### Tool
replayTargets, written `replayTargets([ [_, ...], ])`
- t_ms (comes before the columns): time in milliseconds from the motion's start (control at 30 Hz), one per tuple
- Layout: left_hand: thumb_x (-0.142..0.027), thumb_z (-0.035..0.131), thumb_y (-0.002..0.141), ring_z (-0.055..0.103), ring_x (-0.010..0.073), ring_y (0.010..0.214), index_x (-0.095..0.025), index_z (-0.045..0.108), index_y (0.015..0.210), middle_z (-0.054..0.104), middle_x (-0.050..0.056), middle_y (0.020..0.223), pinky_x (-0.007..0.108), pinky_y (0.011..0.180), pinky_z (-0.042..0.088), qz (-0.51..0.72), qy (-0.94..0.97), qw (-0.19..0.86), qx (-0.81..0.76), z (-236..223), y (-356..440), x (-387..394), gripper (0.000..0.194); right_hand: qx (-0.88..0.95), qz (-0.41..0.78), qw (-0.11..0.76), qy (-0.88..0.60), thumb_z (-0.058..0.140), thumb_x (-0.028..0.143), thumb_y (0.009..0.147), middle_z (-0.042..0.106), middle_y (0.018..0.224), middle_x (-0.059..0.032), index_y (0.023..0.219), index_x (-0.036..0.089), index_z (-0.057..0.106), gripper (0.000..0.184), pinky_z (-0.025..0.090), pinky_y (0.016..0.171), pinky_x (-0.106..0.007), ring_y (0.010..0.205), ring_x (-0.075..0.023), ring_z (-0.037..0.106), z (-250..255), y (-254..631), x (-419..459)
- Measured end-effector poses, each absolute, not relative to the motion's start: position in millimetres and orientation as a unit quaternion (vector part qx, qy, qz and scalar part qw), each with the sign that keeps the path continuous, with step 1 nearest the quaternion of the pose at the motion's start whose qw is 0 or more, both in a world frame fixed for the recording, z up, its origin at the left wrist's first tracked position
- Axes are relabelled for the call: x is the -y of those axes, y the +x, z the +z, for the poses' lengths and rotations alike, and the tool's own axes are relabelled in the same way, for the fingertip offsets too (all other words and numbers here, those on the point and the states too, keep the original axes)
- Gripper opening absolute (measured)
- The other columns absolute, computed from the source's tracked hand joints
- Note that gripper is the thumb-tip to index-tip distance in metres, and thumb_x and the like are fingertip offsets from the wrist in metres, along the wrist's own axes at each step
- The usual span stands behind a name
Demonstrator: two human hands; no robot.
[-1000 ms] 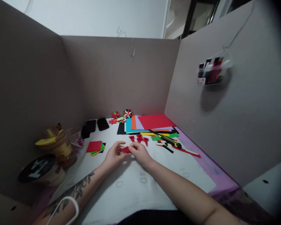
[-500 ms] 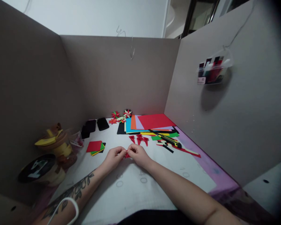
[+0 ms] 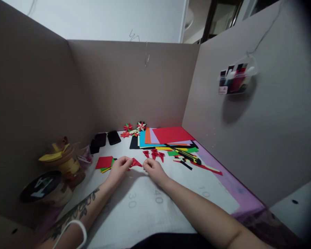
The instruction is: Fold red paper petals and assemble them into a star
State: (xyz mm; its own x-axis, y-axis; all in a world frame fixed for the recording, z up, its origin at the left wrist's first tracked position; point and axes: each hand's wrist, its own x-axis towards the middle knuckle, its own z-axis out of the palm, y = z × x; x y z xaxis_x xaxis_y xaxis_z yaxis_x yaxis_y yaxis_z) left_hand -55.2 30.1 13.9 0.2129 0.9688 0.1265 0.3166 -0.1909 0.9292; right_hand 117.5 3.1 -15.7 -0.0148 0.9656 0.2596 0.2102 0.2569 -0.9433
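Head view: at left lies a stack of coloured paper squares (image 3: pixel 104 162), with the left hand (image 3: pixel 120 168) to its right pinching a folded red paper (image 3: pixel 136 162) above the near-middle table (image 3: pixel 176 214). The right hand (image 3: pixel 153 169) has thumb and forefinger pressed together just beside the paper's right tip, contact indeterminable; small red folded pieces (image 3: pixel 161 157) lie beyond, a yellow-black cutter (image 3: pixel 189 156) farther right.

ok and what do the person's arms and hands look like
The left forearm bears a dark leafy tattoo and a white loop; the right forearm shows no markings. No sleeves show. Both hands, left and right, are ungloved.
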Motion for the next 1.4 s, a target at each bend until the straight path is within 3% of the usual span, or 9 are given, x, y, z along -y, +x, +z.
replayTargets([
  [133,-0.038,0.052,0.073,0.044,0.0113,0.053,-0.014,0.058,0.06,0.052,-0.002,0.053,0.021,0.051,0.031,0.294,0.735,0.399,-0.463,14,-54,-24,0.028,0.601,0.384,0.528,-0.461,0.051,0.026,0.077,0.057,0.072,0.0013,0.08,0.017,0.057,0.011,0.041,0.063,-0.022,0.066,-0.0114,0.051,-17,116,-2],
  [300,-0.036,0.049,0.074,0.046,0.0121,0.057,-0.014,0.06,0.062,0.056,-0.002,0.057,0.021,0.054,0.033,0.226,0.781,0.382,-0.438,10,-52,-19,0.027,0.66,0.374,0.445,-0.475,0.05,0.02,0.075,0.053,0.063,0.003,0.066,0.017,0.054,0.011,0.037,0.054,-0.02,0.059,-0.0096,0.048,-18,111,2],
  [533,-0.037,0.049,0.073,0.046,0.0118,0.054,-0.014,0.06,0.065,0.055,-0.002,0.056,0.022,0.052,0.032,0.218,0.78,0.373,-0.453,5,-61,-29,0.027,0.733,0.282,0.369,-0.498,0.047,0.02,0.078,0.053,0.064,0.0026,0.064,0.017,0.05,0.015,0.034,0.057,-0.02,0.062,-0.0101,0.047,-25,107,3],
  [800,-0.042,0.05,0.074,0.047,0.0116,0.052,-0.014,0.059,0.065,0.055,-0.001,0.057,0.021,0.049,0.034,0.285,0.737,0.377,-0.484,18,-76,-42,0.03,0.739,0.2,0.367,-0.529,0.047,0.013,0.076,0.056,0.068,0.0008,0.066,0.018,0.053,0.013,0.037,0.063,-0.022,0.068,-0.0126,0.05,-29,112,-7],
  [867,-0.044,0.047,0.076,0.049,0.0125,0.053,-0.015,0.058,0.067,0.057,0.001,0.059,0.022,0.049,0.035,0.323,0.721,0.341,-0.508,26,-95,-54,0.032,0.73,0.129,0.373,-0.557,0.048,0.014,0.076,0.059,0.078,-0.0026,0.067,0.018,0.056,0.013,0.038,0.075,-0.026,0.083,-0.0162,0.051,-28,114,-19],
  [933,-0.042,0.047,0.076,0.051,0.0143,0.056,-0.015,0.06,0.066,0.059,0.002,0.06,0.023,0.052,0.035,0.342,0.726,0.238,-0.546,33,-119,-69,0.032,0.73,0.062,0.364,-0.575,0.049,0.016,0.077,0.06,0.099,-0.0059,0.07,0.018,0.06,0.013,0.035,0.086,-0.031,0.1,-0.0199,0.047,-25,115,-35],
  [1033,-0.033,0.048,0.075,0.056,0.0179,0.067,-0.016,0.065,0.073,0.066,0.005,0.072,0.025,0.06,0.037,0.292,0.752,0.106,-0.581,34,-151,-88,0.024,0.742,0.004,0.291,-0.603,0.049,0.019,0.079,0.053,0.119,-0.0082,0.071,0.018,0.064,0.017,0.032,0.091,-0.036,0.114,-0.0251,0.037,-21,111,-63],
  [1233,-0.022,0.054,0.066,0.059,0.0206,0.069,-0.017,0.067,0.071,0.067,0.007,0.071,0.026,0.061,0.036,0.111,0.794,0.099,-0.59,18,-168,-97,0.014,0.736,-0.046,0.183,-0.65,0.045,0.008,0.079,0.045,0.131,-0.0161,0.089,0.012,0.065,0.023,0.025,0.096,-0.042,0.122,-0.0292,0.031,-28,105,-105],
  [1400,-0.029,0.064,0.058,0.059,0.0244,0.066,-0.018,0.064,0.063,0.064,0.008,0.066,0.029,0.061,0.037,0.132,0.784,0.11,-0.596,7,-165,-94,0.012,0.736,-0.053,0.247,-0.628,0.047,0.008,0.077,0.042,0.134,-0.0157,0.099,0.016,0.058,0.026,0.022,0.097,-0.049,0.125,-0.0309,0.028,-29,100,-90],
])
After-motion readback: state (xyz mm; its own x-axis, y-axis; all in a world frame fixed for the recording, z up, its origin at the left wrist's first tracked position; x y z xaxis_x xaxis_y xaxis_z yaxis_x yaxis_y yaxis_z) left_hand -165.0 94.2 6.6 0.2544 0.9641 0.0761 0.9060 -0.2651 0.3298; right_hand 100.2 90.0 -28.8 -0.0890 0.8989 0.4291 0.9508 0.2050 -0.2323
